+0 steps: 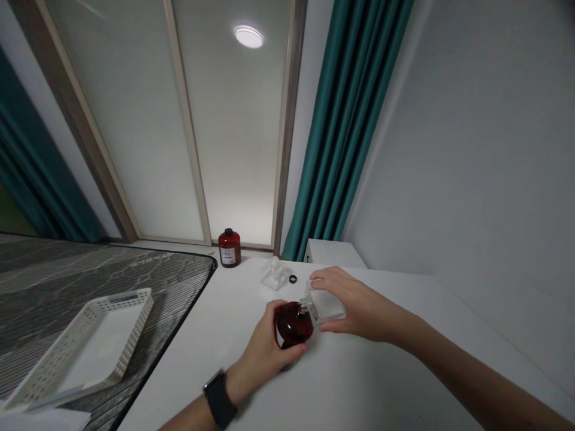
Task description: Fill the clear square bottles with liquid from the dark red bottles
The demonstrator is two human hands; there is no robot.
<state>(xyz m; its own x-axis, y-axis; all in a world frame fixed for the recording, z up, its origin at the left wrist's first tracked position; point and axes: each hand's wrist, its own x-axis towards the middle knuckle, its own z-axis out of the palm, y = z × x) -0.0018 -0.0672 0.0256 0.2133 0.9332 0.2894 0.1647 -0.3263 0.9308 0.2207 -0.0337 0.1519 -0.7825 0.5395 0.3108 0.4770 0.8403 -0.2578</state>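
Note:
My left hand (265,344) is wrapped round a dark red glass bottle (294,325) with a pale label, held over the white table (359,377). A clear square glass bottle (327,306) is gripped in my right hand (345,299). It lies tipped on its side, its neck pointing left at the mouth of the red bottle. Whether liquid runs between them, I cannot tell. Just beyond my hands sit a clear, crumpled-looking object (275,273) and a small black ring (293,279).
A second red bottle (229,250), black-capped and labelled, stands at the table's back left corner. Left of the table, a white perforated basket (85,347) rests on a grey patterned surface (179,269). Behind are a white cabinet (335,252), teal curtain (341,131) and frosted door panels (233,137).

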